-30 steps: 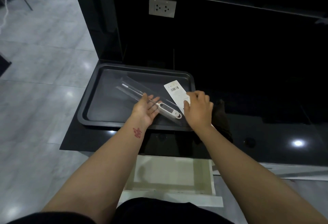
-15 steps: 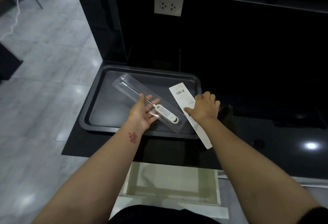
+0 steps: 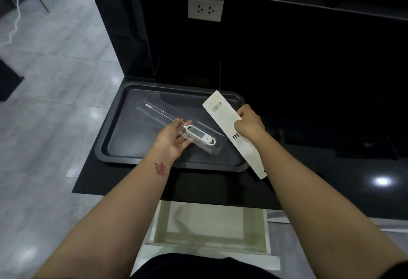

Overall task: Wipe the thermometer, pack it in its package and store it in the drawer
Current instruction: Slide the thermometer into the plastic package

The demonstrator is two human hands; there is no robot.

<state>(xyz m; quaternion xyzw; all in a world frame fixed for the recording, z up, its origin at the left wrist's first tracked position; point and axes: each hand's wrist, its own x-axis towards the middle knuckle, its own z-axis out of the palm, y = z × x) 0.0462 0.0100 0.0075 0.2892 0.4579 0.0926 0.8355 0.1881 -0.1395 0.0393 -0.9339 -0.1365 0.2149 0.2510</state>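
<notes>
A white probe thermometer [image 3: 199, 135] lies inside a clear plastic insert [image 3: 159, 113], its thin probe pointing up-left over the dark baking tray [image 3: 114, 137]. My left hand [image 3: 174, 139] holds the insert and thermometer near the thermometer's head, slightly above the tray. My right hand [image 3: 249, 124] grips the long white cardboard package sleeve [image 3: 223, 113] around its middle, tilted over the tray's right edge. Below the counter, the open pale drawer [image 3: 209, 225] sits directly in front of me.
The tray rests on a glossy black countertop [image 3: 331, 179] beside a black back panel with a white wall socket [image 3: 205, 9]. Grey tiled floor [image 3: 48, 124] lies to the left. A dark cloth [image 3: 280, 134] is barely visible right of my right hand.
My right hand has closed on the white sleeve and lifted it off the counter, swinging it up and right. My left hand has raised the insert with the thermometer slightly.
</notes>
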